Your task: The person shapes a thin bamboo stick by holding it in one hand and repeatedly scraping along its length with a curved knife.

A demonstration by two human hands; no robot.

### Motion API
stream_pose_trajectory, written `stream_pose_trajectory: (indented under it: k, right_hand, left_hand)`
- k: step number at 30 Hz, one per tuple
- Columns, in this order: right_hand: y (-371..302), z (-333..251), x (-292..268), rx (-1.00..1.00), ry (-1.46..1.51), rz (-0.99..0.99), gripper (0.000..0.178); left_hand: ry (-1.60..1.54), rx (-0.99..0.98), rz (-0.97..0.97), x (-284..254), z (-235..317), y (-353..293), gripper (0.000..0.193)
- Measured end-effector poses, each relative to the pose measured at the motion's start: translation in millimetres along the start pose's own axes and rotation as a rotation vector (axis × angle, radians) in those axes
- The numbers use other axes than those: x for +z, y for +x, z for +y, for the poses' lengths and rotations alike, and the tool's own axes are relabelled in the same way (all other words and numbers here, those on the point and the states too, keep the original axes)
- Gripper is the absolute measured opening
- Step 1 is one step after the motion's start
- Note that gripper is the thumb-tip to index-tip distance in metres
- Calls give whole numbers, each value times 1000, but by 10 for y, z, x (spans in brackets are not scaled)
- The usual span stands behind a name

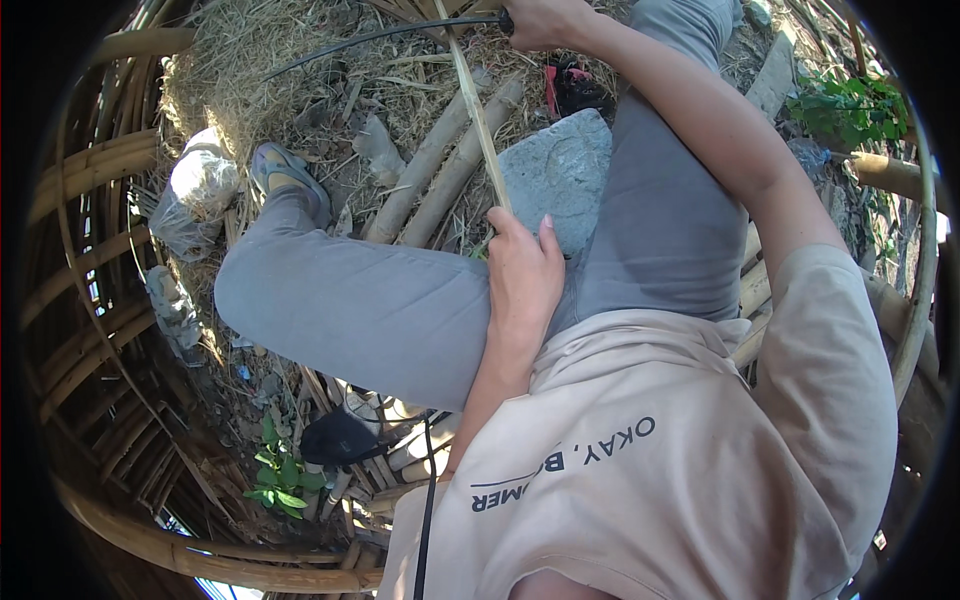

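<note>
My left hand [525, 265] is closed around the near end of a pale, narrow bamboo strip [475, 112], close to my lap. From there the strip runs away from me to the top of the view. My right hand [545, 22], at the far end of my outstretched arm, grips the dark handle of a long, thin, curved knife [385, 36]. Its blade points left and crosses the strip near the strip's far end. Whether the edge is cutting into the strip cannot be told. A flat grey stone [562, 175] lies between my legs, beside the strip.
Two bamboo poles [440, 165] lie on the ground left of the stone. Dry straw [240, 75] covers the far left, near a crumpled plastic bag [203, 185]. Bamboo slats [95, 180] curve around the left side. A dark cloth item [340, 437] lies by a small green plant [283, 475].
</note>
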State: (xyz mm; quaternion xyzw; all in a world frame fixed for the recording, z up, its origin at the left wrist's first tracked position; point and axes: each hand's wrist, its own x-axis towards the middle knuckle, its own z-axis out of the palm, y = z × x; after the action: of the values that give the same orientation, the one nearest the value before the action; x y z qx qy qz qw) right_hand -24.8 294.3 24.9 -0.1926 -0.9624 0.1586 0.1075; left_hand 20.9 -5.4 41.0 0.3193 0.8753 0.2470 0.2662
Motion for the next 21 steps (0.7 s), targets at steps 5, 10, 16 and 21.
stream_pose_trajectory:
  k: [5, 10, 16, 21]
  right_hand:
    - [-115, -268, 52, 42, -113, -189, 23]
    - [-40, -201, 126, 9, -119, -147, 24]
    - [32, 17, 85, 89, -104, -60, 24]
    - [-99, -231, -43, 48, -118, -152, 24]
  left_hand:
    - [-35, -10, 0, -28, 0, -2, 33]
    - [-52, 25, 25, -1, -22, 27, 32]
    - [-6, -6, -4, -4, -1, 3, 33]
    - [1, -42, -32, -27, 15, -13, 35]
